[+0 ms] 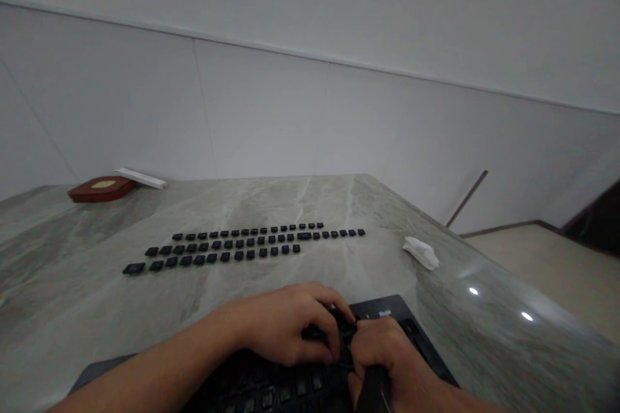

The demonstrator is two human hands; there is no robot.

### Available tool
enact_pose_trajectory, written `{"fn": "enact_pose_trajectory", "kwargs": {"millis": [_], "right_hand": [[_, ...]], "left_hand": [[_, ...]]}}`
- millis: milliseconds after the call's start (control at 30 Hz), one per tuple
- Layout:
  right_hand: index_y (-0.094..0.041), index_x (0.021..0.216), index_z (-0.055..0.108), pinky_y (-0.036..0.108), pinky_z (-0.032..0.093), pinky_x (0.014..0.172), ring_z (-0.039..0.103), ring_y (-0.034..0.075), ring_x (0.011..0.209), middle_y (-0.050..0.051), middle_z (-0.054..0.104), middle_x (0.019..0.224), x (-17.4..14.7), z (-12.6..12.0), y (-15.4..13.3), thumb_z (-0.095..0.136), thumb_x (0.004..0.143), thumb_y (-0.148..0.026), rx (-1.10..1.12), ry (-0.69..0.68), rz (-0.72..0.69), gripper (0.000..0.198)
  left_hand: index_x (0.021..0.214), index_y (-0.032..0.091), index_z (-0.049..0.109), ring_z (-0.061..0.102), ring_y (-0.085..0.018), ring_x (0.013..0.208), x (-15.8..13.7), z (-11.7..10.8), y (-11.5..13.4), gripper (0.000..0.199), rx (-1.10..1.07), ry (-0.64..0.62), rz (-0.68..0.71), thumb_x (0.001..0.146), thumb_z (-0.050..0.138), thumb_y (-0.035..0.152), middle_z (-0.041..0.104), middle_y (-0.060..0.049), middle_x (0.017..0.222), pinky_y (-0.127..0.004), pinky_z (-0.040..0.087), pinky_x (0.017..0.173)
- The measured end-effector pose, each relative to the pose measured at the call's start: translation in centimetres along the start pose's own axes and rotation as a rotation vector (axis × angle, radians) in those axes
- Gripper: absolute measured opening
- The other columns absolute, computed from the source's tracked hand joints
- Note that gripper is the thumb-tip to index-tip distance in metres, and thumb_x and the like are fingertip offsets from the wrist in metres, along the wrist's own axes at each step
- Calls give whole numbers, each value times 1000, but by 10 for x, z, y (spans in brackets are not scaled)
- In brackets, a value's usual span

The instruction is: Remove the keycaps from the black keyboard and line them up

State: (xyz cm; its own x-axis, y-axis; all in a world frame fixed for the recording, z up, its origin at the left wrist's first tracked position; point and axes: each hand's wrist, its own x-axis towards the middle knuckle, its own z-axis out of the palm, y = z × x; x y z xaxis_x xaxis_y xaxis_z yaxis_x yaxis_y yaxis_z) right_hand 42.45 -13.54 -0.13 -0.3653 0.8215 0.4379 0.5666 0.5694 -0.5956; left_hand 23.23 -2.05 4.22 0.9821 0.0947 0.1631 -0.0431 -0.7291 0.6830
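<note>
A black keyboard (382, 304) lies at the near edge of the view, largely covered by my hands and forearms. Many of its key positions (266, 397) show bare sockets without caps. Over its right part rests my left hand (295, 326), fingers bent down, with the thumb and forefinger tips close together at the keys. What lies between those tips is hidden. Just right of it, my right hand (387, 348) is wrapped round a dark-handled tool (372, 390). The tool's working end is out of sight among the keys and fingers.
Beyond the keyboard, loose black keycaps (225, 257) stand in three rows on the grey marbled table (329, 277). A crumpled white tissue (421, 253) lies to the right. A red box (103, 189) and a white bar (140, 177) sit at the far left, near the wall.
</note>
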Motion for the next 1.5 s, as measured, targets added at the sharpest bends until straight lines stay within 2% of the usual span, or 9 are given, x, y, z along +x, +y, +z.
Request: {"fn": "enact_pose_trajectory", "kwargs": {"millis": [167, 300, 600, 667, 767, 1000, 1233, 1367, 1500], "right_hand": [[-21, 47, 49, 21, 39, 50, 53, 9, 46, -6, 55, 45, -3, 29, 41, 64, 77, -23, 5, -212, -84, 33], [-21, 45, 46, 23, 39, 50, 53, 10, 47, -6, 53, 44, -9, 40, 55, 65, 83, -27, -97, -228, -91, 43], [-21, 52, 51, 22, 43, 54, 56, 10, 50, -5, 57, 49, 0, 9, 24, 61, 85, -25, -59, -188, -218, 34], [-21, 70, 62, 25, 49, 72, 63, 14, 70, 0, 67, 69, -1, -5, 9, 58, 85, -19, -67, -165, -67, 16], [-20, 71, 60, 25, 48, 72, 62, 13, 70, 1, 65, 70, -3, -17, -7, 54, 87, -17, -19, -140, -40, 17], [-20, 64, 55, 24, 48, 64, 57, 12, 59, 0, 60, 60, 0, -19, -11, 52, 90, -21, -36, -89, -68, 26], [-19, 58, 48, 20, 43, 53, 50, 9, 49, -3, 54, 52, 2, -16, -1, 53, 87, -27, -108, -38, -109, 31], [-19, 69, 57, 21, 47, 60, 58, 11, 62, 1, 65, 67, -3, -14, -2, 52, 87, -19, -166, -61, -78, 19], [-20, 71, 60, 26, 49, 67, 61, 15, 66, 3, 65, 67, -11, -8, 1, 51, 89, -22, -170, 30, -172, 21]], "left_hand": [[84, 18, 70, 61, -21, 111, -1, 1, 1, 5, 24, 8, -12, 85, 66, 15, 64, -5, 124, -33, 47, 99], [85, 18, 69, 62, -21, 109, -1, 2, 4, 6, 36, 11, -22, 83, 66, 13, 63, -4, 123, -31, 48, 97], [89, 20, 69, 60, -20, 111, 0, 1, 4, 8, 46, -17, -34, 86, 65, 14, 62, -3, 125, -31, 48, 98], [89, 20, 69, 59, -20, 112, 0, 1, 3, 8, 46, -22, -23, 87, 64, 14, 62, -3, 125, -32, 47, 99], [88, 19, 69, 59, -20, 111, 0, -1, 3, 10, 54, -18, 1, 88, 61, 11, 63, -5, 125, -32, 47, 99], [79, 19, 71, 62, -18, 96, 1, -4, 6, 9, 69, 37, 145, 87, 66, 20, 69, -5, 101, -30, 47, 94], [84, 24, 76, 64, -18, 105, 3, 2, 2, 19, 55, -56, 139, 94, 60, 29, 72, -2, 112, -33, 41, 103], [86, 27, 75, 68, -15, 102, 2, 2, 1, 19, 7, -79, 139, 96, 58, 28, 74, 1, 111, -34, 37, 108], [86, 25, 74, 70, -15, 99, 2, 2, 1, 19, 22, -104, 148, 96, 58, 24, 73, 0, 112, -34, 36, 110]]}}
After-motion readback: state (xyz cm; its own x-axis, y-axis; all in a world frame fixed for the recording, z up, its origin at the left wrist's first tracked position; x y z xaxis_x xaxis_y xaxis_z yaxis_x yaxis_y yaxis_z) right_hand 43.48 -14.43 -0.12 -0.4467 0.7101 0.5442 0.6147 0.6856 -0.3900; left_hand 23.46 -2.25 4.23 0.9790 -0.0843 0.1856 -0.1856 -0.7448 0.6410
